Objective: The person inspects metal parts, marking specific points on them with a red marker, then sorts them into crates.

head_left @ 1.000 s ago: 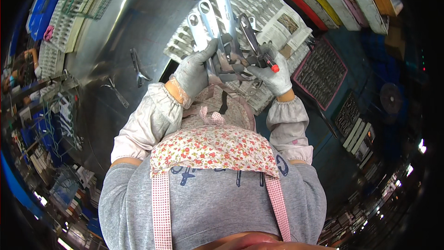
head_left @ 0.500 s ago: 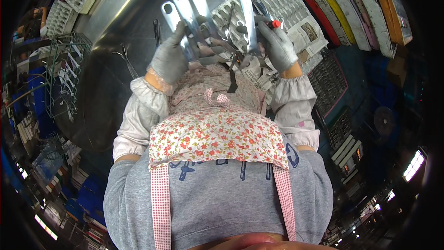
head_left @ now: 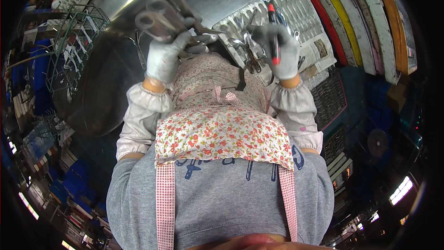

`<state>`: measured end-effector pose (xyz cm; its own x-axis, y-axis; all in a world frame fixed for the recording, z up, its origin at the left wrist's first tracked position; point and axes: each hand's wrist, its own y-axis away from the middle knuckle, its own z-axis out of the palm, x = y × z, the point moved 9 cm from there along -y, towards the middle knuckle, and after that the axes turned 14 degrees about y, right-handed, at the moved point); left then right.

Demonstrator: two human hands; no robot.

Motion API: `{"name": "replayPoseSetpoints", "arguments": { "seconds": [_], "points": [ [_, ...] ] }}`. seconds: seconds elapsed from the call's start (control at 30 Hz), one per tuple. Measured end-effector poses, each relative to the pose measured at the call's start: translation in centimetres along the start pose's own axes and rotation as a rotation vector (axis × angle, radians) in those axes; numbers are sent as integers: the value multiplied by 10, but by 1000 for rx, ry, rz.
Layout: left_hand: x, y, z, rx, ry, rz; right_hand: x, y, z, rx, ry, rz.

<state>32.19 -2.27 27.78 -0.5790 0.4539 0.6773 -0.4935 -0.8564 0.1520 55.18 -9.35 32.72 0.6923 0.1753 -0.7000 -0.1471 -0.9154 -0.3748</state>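
Observation:
My left hand [head_left: 164,58], in a pale grey glove, is closed round several flat metal utensils [head_left: 163,21]. Their wide handles have oval holes at the ends and fan out up and to the left, smeared by motion. My right hand [head_left: 286,48], gloved too, has a slim black-and-red pen-shaped tool [head_left: 275,41] lodged in it, one red end toward the wrist. Its fingertips reach toward shiny metal pieces [head_left: 252,55] beside the newspaper; whether they touch them I cannot tell.
Ahead lies a ribbed white tray [head_left: 300,9] with newspaper [head_left: 321,55] over its near part. Coloured panels [head_left: 340,18] stand in a row at the right. At the left are a green wire basket [head_left: 69,41], a dark rounded metal surface [head_left: 99,97] and a thin metal tool [head_left: 137,48].
The utensils in my left hand have tipped to the left. The single metal handle is gone from my right fingers, and the black-and-red tool now shows along its length. The view has shifted slightly.

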Motion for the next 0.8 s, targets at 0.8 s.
{"name": "replayPoseSetpoints", "arguments": {
  "seconds": [0.8],
  "points": [
    [44,32,50,-490,-716,442,-24,6,14,-44,-573,-32]
  ]
}}
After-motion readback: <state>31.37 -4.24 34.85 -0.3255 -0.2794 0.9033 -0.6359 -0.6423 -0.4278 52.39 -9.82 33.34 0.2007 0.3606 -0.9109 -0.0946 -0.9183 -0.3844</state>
